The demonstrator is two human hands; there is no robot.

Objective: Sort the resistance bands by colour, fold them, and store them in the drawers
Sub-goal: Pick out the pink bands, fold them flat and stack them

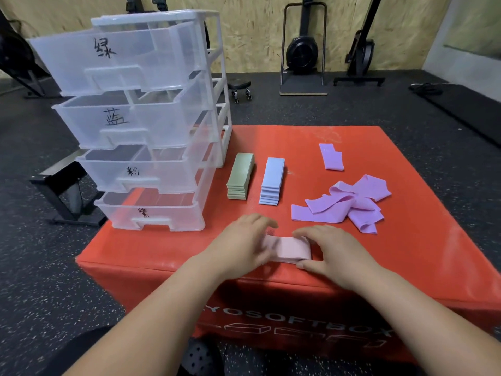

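The pink band stack (288, 249) sits at the lower centre of the frame on the red surface (352, 137), long axis running left-right. Left hand (244, 241) lies flat on one end; right hand (329, 249) curls loosely around the other, thumb at the near edge. Let go unevenly and I'd guess the springy folds pop open, or slide off the near edge.

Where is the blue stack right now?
In the head view, the blue stack lies mid-box, just right of the green stack and left of the loose purple bands.
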